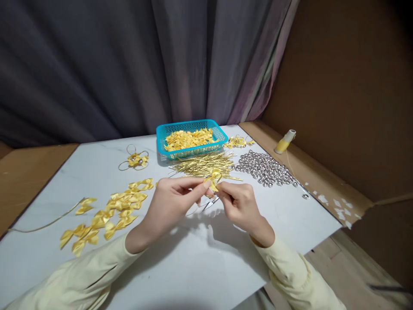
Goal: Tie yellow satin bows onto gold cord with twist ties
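Note:
Over the middle of the white tabletop, my left hand point(179, 196) pinches a yellow satin ribbon bow point(213, 177) between thumb and fingers. My right hand point(241, 206) is closed at the bow's right side, its fingertips pressed together; a thin loop shows at the bow, but what the right fingers grip is too small to make out. Beneath the hands lies a metal tool with pointed blades point(210, 204), partly hidden. Just beyond them is a heap of gold twist ties point(206, 164).
A blue basket point(159, 140) of yellow bows stands at the back. Silver beads point(264, 168) spread to the right, near a yellow thread spool point(284, 142). Loose bows point(125, 200) lie left, with a looped bow cluster point(137, 160) behind. Cardboard walls point(338, 107) the right side.

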Demonstrator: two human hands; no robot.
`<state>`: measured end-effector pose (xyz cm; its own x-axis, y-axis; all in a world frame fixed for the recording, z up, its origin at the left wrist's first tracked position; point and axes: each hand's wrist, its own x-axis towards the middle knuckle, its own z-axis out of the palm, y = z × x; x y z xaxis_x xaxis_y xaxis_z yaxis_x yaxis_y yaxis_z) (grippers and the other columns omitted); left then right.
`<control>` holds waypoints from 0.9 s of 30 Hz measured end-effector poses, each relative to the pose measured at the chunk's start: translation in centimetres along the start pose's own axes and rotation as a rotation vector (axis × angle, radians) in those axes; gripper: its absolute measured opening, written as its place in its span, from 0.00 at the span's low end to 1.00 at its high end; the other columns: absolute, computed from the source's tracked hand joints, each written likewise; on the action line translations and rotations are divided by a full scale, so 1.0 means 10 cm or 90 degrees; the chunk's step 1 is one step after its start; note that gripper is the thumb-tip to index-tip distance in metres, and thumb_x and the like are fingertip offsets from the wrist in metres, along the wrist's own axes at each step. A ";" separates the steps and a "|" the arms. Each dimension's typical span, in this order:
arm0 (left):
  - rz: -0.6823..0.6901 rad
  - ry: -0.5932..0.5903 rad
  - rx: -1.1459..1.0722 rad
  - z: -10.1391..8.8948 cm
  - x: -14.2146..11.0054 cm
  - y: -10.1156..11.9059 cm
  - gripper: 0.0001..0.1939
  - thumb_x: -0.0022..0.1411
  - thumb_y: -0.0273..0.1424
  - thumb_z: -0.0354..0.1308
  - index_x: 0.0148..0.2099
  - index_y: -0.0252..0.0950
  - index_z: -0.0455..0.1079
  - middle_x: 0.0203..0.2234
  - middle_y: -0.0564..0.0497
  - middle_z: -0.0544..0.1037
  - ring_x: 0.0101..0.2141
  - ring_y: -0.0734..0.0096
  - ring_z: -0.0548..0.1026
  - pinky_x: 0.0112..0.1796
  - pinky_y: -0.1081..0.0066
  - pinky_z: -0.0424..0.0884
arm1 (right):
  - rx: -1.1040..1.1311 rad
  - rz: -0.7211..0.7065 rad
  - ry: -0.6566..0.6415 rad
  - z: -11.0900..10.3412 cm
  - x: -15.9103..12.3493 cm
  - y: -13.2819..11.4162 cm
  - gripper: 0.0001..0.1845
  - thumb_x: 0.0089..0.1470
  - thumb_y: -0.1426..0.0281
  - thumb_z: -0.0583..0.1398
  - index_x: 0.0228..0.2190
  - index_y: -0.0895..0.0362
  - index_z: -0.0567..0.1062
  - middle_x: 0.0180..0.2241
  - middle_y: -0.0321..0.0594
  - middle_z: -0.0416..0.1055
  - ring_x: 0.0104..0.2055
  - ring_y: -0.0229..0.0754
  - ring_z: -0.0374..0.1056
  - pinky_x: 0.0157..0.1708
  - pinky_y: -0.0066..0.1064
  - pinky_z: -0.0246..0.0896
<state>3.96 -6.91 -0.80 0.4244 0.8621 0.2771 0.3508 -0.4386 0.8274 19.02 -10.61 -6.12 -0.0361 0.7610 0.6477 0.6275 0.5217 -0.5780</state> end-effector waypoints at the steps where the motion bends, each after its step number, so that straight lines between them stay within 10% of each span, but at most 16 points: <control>1: -0.003 -0.001 -0.007 0.00 0.00 0.01 0.09 0.54 0.31 0.59 0.24 0.36 0.76 0.17 0.56 0.75 0.16 0.81 0.65 0.17 0.81 0.62 | -0.008 -0.007 0.003 0.01 -0.01 0.00 0.13 0.43 0.82 0.49 0.16 0.56 0.54 0.15 0.28 0.45 0.17 0.31 0.42 0.19 0.25 0.39; 27: -0.040 -0.048 -0.044 -0.04 0.02 0.02 0.09 0.53 0.25 0.56 0.23 0.35 0.75 0.10 0.58 0.66 0.12 0.84 0.56 0.12 0.82 0.52 | -0.079 -0.025 0.055 0.11 -0.07 -0.02 0.11 0.40 0.82 0.48 0.16 0.56 0.54 0.15 0.30 0.46 0.18 0.33 0.42 0.20 0.27 0.38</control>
<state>3.78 -6.74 -0.44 0.4650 0.8651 0.1880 0.3213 -0.3629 0.8747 18.03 -10.83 -6.96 0.0008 0.7026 0.7116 0.7189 0.4942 -0.4888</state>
